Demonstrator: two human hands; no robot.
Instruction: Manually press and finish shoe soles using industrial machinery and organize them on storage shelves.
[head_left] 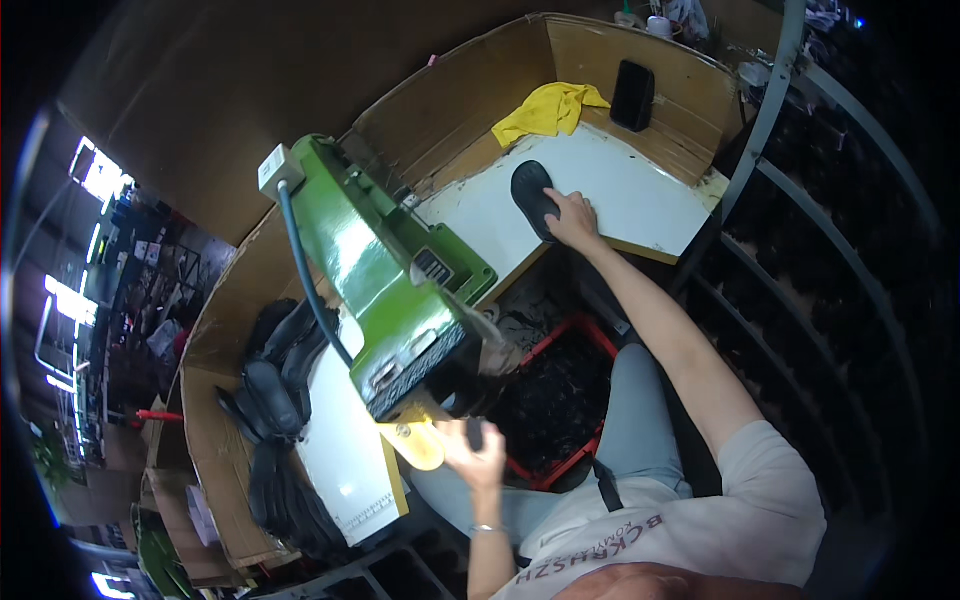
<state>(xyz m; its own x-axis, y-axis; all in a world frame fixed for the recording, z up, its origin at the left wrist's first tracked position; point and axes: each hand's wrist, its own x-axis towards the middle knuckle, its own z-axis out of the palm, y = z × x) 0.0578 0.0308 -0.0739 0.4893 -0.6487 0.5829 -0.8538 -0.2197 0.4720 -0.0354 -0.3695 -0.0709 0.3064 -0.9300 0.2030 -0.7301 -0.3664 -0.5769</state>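
The black pile (267, 396) at eight o'clock seemingly awaits; right hand (575, 219) half-curls over one o'clock's sole (530, 188), left hand (473, 460) clasping a dark piece (475, 433).

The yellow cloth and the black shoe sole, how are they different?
The yellow cloth is bright, but the shoe sole is black.
The cloth is crumpled with ragged-looking edges, while the sole has a long, rounded shape.
The right hand touches the sole, but no hand touches the cloth.
Both are at the white table.
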